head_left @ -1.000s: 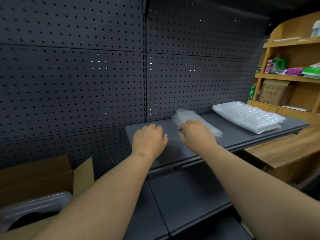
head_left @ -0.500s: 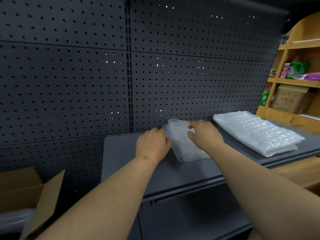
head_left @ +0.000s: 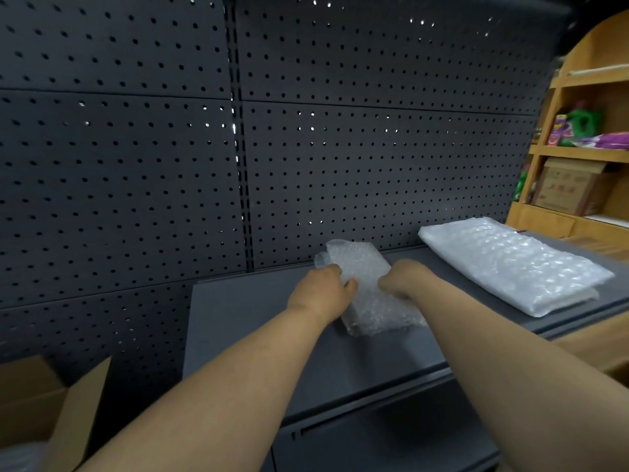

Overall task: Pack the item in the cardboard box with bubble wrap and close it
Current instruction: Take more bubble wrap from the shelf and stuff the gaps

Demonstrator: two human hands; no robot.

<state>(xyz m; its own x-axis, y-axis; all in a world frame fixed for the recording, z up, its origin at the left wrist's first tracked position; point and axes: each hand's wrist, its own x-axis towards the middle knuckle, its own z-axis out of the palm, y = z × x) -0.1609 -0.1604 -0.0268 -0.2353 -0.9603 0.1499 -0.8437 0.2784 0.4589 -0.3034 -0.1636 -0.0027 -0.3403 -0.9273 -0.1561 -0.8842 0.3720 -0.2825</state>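
A small folded piece of bubble wrap (head_left: 372, 294) lies on the dark grey shelf (head_left: 258, 321). My left hand (head_left: 320, 291) grips its left edge, fingers curled onto the wrap. My right hand (head_left: 405, 279) grips its right side, and the far end of the wrap lifts off the shelf. The open cardboard box (head_left: 51, 407) stands at the lower left, one flap up. A pale clear item shows faintly inside it at the frame's bottom left corner.
A larger folded stack of bubble wrap (head_left: 514, 264) lies to the right on the same shelf. A black pegboard wall (head_left: 136, 165) rises behind. A wooden shelving unit (head_left: 578, 151) with boxes and coloured packets stands at far right. A lower grey shelf sits beneath.
Both hands went from resting on the shelf to closing on the small bubble wrap piece from either side. Its far end has lifted, and my view swung right, pushing the box towards the corner.
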